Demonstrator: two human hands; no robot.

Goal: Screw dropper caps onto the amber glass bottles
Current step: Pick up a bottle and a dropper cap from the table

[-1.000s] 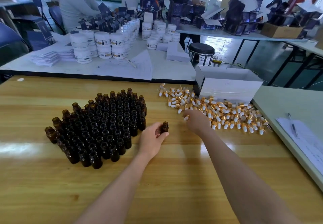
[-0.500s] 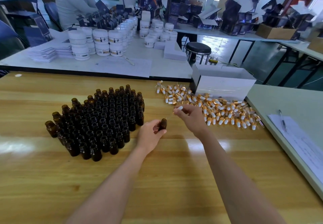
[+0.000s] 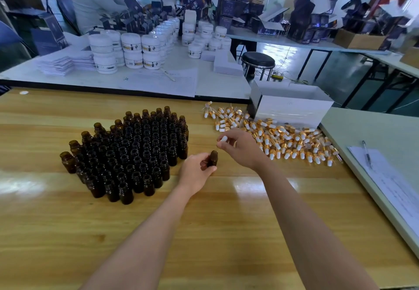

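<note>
"Why is that one amber bottle (image 3: 213, 158) held apart at the centre of the frame?"

"The left hand (image 3: 196, 172) has its fingers curled round it, mouth up, just right of the block of open bottles (image 3: 136, 151). That way its neck is free of its neighbours, I'd guess to leave room for turning a cap. I can't tell if its base rests on the wood."

"And the right hand (image 3: 242, 148)?"

"It's pinching a dropper cap (image 3: 223, 139) by the white bulb, just above and right of the bottle's mouth, not touching it. Its fingers hide the glass tube, so I can't say how it points."

"Room to work?"

"The lower half of the frame is wooden table (image 3: 204, 233) with only the two forearms over it. It gets tight near the block on the left. It's also tight at the pile of caps (image 3: 283, 140), right of centre, which lies against the white box (image 3: 292, 110) and runs close to the table's right edge. I think a careless sweep there could roll caps off."

"Any capped?"

"None I can see."
</note>
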